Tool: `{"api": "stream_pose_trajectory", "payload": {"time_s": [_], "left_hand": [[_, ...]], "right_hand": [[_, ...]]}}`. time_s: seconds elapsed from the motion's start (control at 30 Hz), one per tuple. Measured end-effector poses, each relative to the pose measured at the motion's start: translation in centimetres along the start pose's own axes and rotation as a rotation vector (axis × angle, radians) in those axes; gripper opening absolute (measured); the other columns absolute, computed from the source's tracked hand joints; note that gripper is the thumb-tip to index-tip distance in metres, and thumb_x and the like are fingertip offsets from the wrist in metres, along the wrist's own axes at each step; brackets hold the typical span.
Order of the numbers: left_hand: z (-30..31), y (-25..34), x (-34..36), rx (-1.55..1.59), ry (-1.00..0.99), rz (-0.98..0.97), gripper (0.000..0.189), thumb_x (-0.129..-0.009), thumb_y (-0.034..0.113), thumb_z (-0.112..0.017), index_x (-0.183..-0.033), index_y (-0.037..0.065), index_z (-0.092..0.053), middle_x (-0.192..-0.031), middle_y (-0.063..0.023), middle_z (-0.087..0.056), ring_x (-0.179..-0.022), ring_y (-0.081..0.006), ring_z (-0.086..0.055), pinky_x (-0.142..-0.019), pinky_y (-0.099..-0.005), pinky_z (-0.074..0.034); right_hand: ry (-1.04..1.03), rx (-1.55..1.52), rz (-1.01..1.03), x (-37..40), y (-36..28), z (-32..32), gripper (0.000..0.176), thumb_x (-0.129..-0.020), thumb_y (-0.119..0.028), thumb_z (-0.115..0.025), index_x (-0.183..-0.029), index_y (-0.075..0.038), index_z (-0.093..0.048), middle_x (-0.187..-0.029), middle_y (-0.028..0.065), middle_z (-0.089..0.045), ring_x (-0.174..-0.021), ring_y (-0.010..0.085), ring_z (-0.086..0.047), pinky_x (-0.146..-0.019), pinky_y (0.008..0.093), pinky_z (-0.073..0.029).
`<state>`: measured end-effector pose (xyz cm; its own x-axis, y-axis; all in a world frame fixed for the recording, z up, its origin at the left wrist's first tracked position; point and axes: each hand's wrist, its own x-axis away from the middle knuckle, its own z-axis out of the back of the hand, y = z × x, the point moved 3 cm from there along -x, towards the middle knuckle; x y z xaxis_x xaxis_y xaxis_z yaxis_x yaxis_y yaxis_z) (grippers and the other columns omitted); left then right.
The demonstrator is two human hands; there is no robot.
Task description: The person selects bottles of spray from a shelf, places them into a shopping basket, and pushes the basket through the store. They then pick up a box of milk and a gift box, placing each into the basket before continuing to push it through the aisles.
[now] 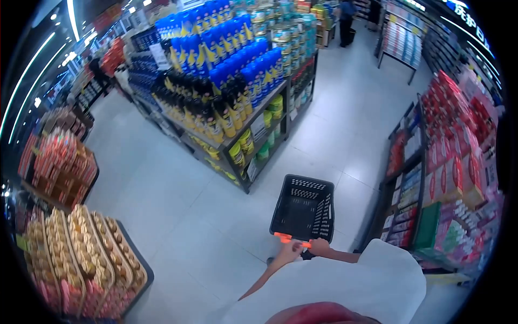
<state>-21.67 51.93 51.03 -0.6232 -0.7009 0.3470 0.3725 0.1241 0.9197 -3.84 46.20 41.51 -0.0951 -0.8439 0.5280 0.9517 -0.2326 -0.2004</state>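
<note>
Ahead of me on the floor is a black plastic shopping basket (300, 209) with perforated sides, and nothing shows inside it. Along its near edge runs an orange handle (283, 237). My left hand (291, 250) is closed at the middle of this handle, its fingers partly hidden. At the handle's right end, my right hand (320, 248) is wrapped round it. White clothing on my body fills the lower part of the view, below both hands.
Beyond the basket stands a shelf island (249, 189) stacked with blue-and-yellow and black-and-yellow bottles. Red and pink boxed goods (448, 178) fill shelving close on the right. A tiered display (81, 254) is at lower left. A person (347, 21) stands far down the tiled aisle (329, 108).
</note>
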Motion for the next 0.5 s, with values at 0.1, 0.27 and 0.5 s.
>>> {"api": "stream_pose_trajectory", "payload": {"time_s": [0.1,0.27,0.5], "left_hand": [[-3.0,-2.3,-1.3,0.054,-0.551,-0.025,0.031,-0.086,0.023,-0.065,-0.110,0.004,-0.061,-0.094,-0.0111,-0.066,-0.087,-0.0170,-0.062,-0.077,-0.0324,-0.050],[3.1,-10.2,-7.8,-0.165,-0.495,0.105,0.029,-0.087,0.027,-0.063,-0.101,0.001,-0.063,-0.096,-0.0139,-0.067,-0.087,-0.0210,-0.064,-0.074,-0.0334,-0.051],[22.1,-27.5,-7.4,-0.109,-0.011,0.958,0.022,-0.083,0.019,-0.053,-0.079,0.002,-0.066,-0.076,-0.0117,-0.068,-0.060,-0.0218,-0.067,-0.047,-0.0369,-0.055]], "right_hand": [[-0.044,0.029,-0.045,-1.0,0.2,0.8,0.029,-0.081,-0.037,-0.058,-0.090,-0.013,-0.071,-0.087,0.0120,-0.070,-0.083,0.0302,-0.068,-0.070,0.0434,-0.055],[0.001,-0.037,-0.124,-3.0,0.7,5.0,0.026,-0.079,-0.034,-0.060,-0.090,-0.014,-0.072,-0.089,0.0126,-0.070,-0.085,0.0307,-0.068,-0.073,0.0436,-0.055],[0.083,-0.204,-0.229,-11.7,3.5,8.6,0.026,-0.077,-0.032,-0.062,-0.091,-0.013,-0.073,-0.088,0.0135,-0.070,-0.083,0.0327,-0.068,-0.074,0.0450,-0.055]]}}
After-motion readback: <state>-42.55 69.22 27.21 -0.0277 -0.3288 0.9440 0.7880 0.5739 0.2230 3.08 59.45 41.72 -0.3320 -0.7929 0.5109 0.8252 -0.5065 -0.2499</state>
